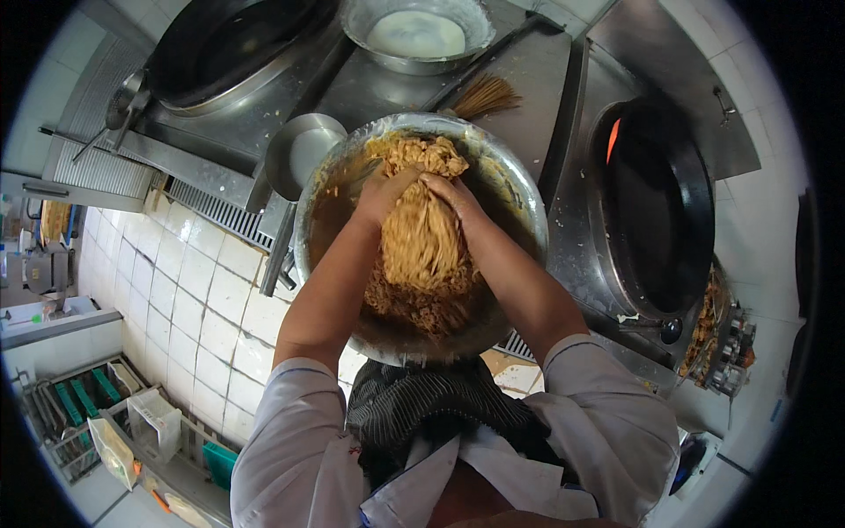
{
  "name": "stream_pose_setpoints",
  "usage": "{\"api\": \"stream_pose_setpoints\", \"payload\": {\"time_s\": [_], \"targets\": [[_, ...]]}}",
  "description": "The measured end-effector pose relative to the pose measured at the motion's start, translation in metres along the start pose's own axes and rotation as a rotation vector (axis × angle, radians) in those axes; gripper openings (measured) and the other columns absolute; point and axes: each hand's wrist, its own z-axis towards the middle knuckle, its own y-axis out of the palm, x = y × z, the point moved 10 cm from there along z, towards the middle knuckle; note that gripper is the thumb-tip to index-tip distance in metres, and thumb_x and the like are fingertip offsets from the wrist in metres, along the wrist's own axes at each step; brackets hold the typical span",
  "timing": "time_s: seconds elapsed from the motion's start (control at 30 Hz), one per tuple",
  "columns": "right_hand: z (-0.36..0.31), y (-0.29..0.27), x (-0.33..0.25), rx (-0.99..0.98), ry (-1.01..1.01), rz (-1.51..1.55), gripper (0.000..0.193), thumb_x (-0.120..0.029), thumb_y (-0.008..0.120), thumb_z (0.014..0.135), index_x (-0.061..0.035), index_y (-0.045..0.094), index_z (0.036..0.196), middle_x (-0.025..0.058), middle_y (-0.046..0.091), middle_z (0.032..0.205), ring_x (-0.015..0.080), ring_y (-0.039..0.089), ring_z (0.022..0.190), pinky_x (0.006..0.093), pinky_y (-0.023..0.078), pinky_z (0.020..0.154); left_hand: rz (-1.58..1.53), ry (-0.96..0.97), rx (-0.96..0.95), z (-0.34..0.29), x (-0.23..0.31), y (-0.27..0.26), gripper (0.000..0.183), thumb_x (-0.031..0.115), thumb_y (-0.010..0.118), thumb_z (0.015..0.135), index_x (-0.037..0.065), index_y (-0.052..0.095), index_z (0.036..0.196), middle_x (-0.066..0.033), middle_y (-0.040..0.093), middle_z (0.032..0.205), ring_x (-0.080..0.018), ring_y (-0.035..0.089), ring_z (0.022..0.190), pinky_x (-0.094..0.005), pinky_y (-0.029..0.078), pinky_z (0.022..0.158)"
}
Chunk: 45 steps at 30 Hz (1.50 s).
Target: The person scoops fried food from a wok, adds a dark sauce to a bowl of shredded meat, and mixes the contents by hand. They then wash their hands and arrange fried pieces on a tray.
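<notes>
A large metal basin point(525, 189) sits in front of me, its inner wall smeared with yellow batter. Both my hands are over its middle, gripping a stringy, golden-brown mass of batter-coated food point(424, 238) whose exact kind I cannot make out. My left hand point(385, 194) clasps it from the left; my right hand point(453, 195) clasps it from the right, thumbs close together. Part of the clump bulges beyond my hands, and a blurred bundle of strands hangs on the near side. Below lies darker, shredded-looking food point(427, 308) in the basin. My fingertips are hidden.
A metal bowl of pale liquid point(418, 35) stands beyond the basin, near a bristle brush point(487, 97). A long-handled ladle point(308, 151) rests at the basin's left. Large dark woks stand at far left point(233, 53) and right point(656, 211). Tiled floor point(211, 304) lies left.
</notes>
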Motion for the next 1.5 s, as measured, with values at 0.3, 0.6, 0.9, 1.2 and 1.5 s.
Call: {"api": "stream_pose_setpoints", "payload": {"time_s": [0.3,0.6,0.9,1.2,1.5], "targets": [[-0.124,0.049,-0.150,0.111,-0.544,-0.390,0.017,-0.004,0.064,0.093,0.0009,0.068,0.110,0.0065,0.070,0.099,0.0174,0.065,0.090,0.0361,0.053,0.081,0.114,0.495,0.072,-0.126,0.166,0.029,0.039,0.025,0.075,0.094,-0.003,0.068,0.120,-0.0115,0.075,0.110,-0.0162,0.067,0.097,-0.0318,0.054,0.090],[-0.174,0.060,-0.114,0.054,-0.716,-1.125,0.056,-0.011,0.074,0.089,-0.0047,0.054,0.141,0.0159,0.064,0.132,0.0278,0.061,0.124,0.0419,0.048,0.107,0.625,0.700,-0.011,-0.186,0.107,0.020,0.054,0.019,0.075,0.090,0.004,0.054,0.138,-0.0208,0.064,0.133,-0.0322,0.065,0.119,-0.0420,0.054,0.099],[-0.104,0.017,-0.051,0.157,-0.266,-1.232,0.047,-0.036,0.064,0.098,-0.0094,0.063,0.137,0.0247,0.058,0.139,0.0356,0.061,0.122,0.0487,0.048,0.103,1.149,0.763,0.169,-0.241,-0.011,-0.044,0.066,0.016,0.068,0.086,0.005,0.049,0.148,-0.0278,0.040,0.156,-0.0473,0.047,0.136,-0.0566,0.035,0.116],[-0.109,0.074,0.070,-0.385,-0.504,-1.556,0.046,-0.028,0.067,0.092,-0.0155,0.060,0.136,0.0177,0.047,0.152,0.0377,0.054,0.132,0.0497,0.050,0.103,1.062,0.743,0.202,-0.248,-0.012,-0.052,0.075,0.009,0.064,0.076,-0.001,0.047,0.148,-0.0292,0.045,0.152,-0.0442,0.048,0.136,-0.0573,0.031,0.117],[-0.123,0.133,0.035,-0.320,-0.294,-1.550,0.067,-0.008,0.072,0.077,-0.0148,0.060,0.142,0.0164,0.026,0.168,0.0429,0.031,0.150,0.0571,0.035,0.118,1.118,0.731,0.229,-0.232,-0.014,-0.044,0.083,0.009,0.066,0.075,-0.003,0.039,0.152,-0.0286,0.042,0.155,-0.0407,0.041,0.145,-0.0607,0.019,0.122]]}}
